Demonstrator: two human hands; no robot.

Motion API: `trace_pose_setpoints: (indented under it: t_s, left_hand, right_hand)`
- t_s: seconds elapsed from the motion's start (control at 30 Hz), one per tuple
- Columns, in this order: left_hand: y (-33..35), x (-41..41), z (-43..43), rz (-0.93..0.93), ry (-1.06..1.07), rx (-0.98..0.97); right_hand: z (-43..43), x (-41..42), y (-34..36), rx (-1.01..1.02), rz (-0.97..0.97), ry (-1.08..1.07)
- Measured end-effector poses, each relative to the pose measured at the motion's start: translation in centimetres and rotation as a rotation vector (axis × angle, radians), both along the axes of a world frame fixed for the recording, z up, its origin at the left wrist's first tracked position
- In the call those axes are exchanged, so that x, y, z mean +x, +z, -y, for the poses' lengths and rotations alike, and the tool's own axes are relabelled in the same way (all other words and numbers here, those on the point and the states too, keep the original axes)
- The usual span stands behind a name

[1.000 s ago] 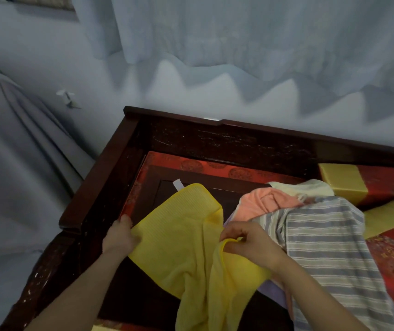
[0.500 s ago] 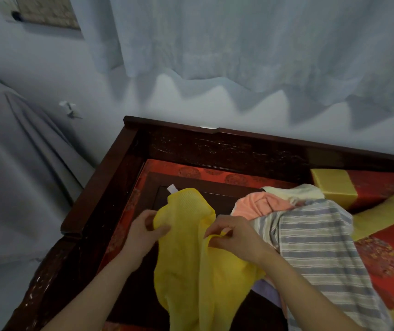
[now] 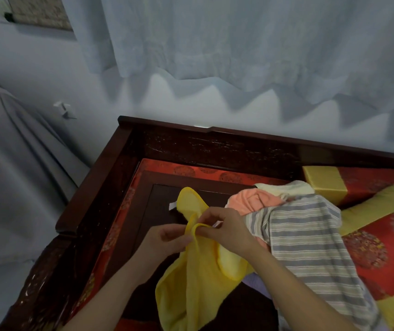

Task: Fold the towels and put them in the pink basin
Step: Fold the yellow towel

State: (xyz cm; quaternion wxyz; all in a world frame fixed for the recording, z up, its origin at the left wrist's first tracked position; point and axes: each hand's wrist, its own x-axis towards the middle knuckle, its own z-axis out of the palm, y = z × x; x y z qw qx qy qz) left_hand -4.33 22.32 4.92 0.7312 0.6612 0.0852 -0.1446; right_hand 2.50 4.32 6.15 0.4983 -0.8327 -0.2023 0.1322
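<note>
Bunched yellow towel (image 3: 198, 278) hanging limp, top edge pinched by left hand (image 3: 165, 240), right hand (image 3: 227, 230)

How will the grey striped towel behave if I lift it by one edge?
Probably floppy: the striped towel drapes in soft folds over other towels. Likely heavier than the yellow towel, since it looks larger. It overlaps the peach towel, so lifting may drag that along.

You are working in dim bluish light, soft scalloped shadows falling on the wall (image 3: 191, 99) beyond your right hand (image 3: 227, 231).
</note>
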Motion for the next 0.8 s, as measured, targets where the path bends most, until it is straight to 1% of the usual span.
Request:
trace_pose_setpoints:
  t_s: [0.2, 0.3, 0.37, 0.43, 0.53, 0.63, 0.8]
  left_hand:
    - [-0.9, 0.1, 0.5, 0.136, 0.071, 0.283]
    - [-1.5, 0.0, 0.1, 0.101, 0.136, 0.26]
    - [-1.7, -0.2, 0.0, 0.073, 0.122, 0.215]
    - [-1.8, -0.4, 0.2, 0.078, 0.095, 0.214]
    - [-2.4, -0.2, 0.5, 0.133, 0.046, 0.324]
    - [-2.9, 0.2, 0.4, 0.197, 0.044, 0.411]
    - [-3.3, 0.6, 0.6, 0.221, 0.036, 0.521]
  right_hand:
    - [-0.1, -0.1, -0.8, -0.086, 0.006, 0.011]
    - [-0.2, 0.0, -0.9, -0.083, -0.007, 0.005]
    - [-0.3, 0.2, -1.0, -0.084, -0.002, -0.001]
    - [-0.6, 0.3, -1.2, -0.102, 0.01, 0.023]
    - [-1.0, 0.4, -1.7, -0.139, 0.021, 0.043]
    - [-1.1, 0.6, -2.1, -0.163, 0.022, 0.052]
    - [-1.6, 1.3, -2.7, -0.205, 0.009, 0.064]
